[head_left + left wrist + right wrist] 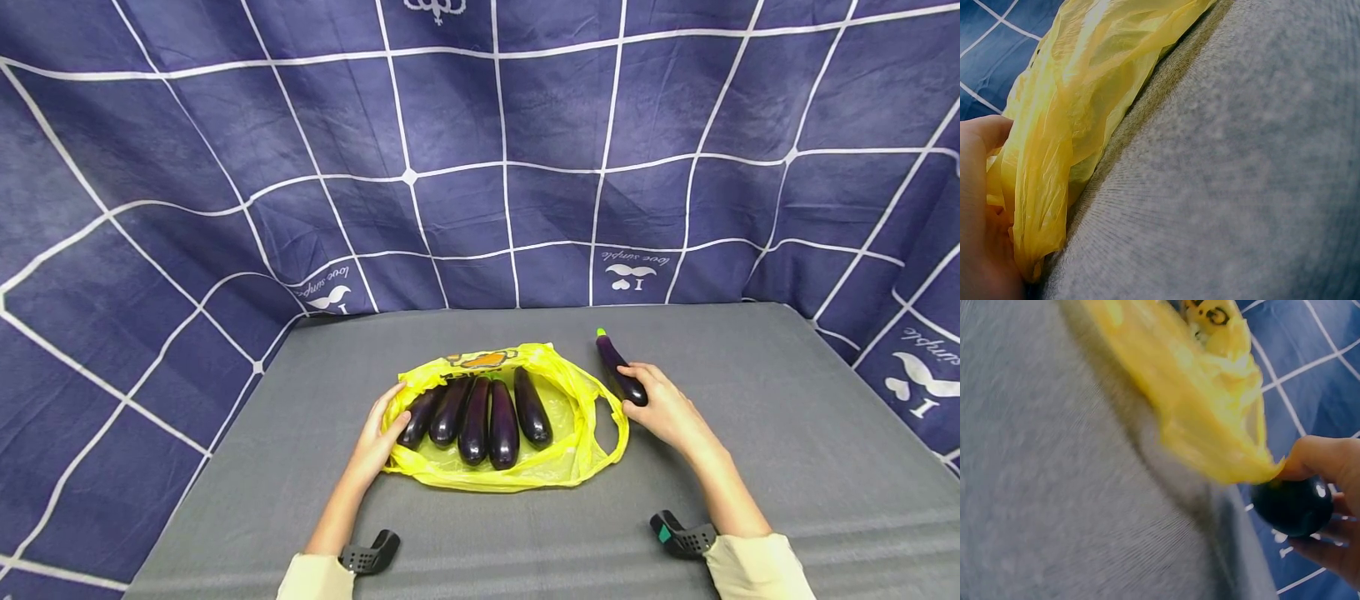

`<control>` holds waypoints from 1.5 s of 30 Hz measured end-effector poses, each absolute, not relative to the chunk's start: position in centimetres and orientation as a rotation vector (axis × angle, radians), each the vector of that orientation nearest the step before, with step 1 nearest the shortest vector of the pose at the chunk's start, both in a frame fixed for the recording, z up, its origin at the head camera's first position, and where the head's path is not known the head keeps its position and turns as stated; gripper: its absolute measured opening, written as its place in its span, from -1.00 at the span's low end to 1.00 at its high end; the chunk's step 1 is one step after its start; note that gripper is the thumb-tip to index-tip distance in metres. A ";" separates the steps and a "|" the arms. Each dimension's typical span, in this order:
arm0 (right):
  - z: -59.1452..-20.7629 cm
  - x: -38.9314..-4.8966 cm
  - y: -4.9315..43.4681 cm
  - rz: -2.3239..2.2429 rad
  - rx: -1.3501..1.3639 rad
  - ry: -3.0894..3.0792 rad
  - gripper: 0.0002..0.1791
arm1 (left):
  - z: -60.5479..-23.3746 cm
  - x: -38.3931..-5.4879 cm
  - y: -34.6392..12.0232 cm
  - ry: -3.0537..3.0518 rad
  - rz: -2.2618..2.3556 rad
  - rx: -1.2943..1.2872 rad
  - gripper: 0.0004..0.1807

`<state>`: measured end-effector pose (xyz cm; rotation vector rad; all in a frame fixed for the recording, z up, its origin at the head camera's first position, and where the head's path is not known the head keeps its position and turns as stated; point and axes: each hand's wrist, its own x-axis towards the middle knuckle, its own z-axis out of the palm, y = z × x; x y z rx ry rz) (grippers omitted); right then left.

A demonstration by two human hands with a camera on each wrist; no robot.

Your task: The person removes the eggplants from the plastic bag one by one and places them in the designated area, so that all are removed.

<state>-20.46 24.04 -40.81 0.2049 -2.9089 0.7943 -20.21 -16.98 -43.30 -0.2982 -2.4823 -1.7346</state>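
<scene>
A yellow plastic bag (555, 467) lies with its mouth facing me, and several dark purple eggplants (504, 425) lie side by side inside it. At the bag's left side my left hand (378, 433) holds the rim, thumb over the edge; in the left wrist view the bag's folds (1044, 187) lie against the hand. My right hand (667, 408) grips one eggplant (613, 362) by its thick end, just right of the bag, its green stem end pointing away. In the right wrist view the bag's handle edge (1254, 469) reaches the thumb beside the eggplant's round end (1294, 506).
A grey cloth-covered table (750, 383) lies under everything. Behind it and along its sides hangs a dark blue curtain (555, 108) with white grid lines. The bag's right handle loop (622, 433) spreads on the table near my right hand.
</scene>
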 end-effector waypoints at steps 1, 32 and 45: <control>-41.0 -20.6 24.1 0.798 0.202 -2.907 -0.43 | -43.3 -20.2 -17.0 -2.482 -1.737 -0.298 -0.47; -40.7 -19.9 24.7 0.782 0.289 -3.049 -0.33 | -43.2 -20.2 -17.0 -2.484 -1.720 -0.311 -0.48; -38.4 -19.1 23.6 0.708 0.291 -3.044 -0.40 | -44.5 -20.8 -17.4 -2.467 -1.698 -0.334 -0.50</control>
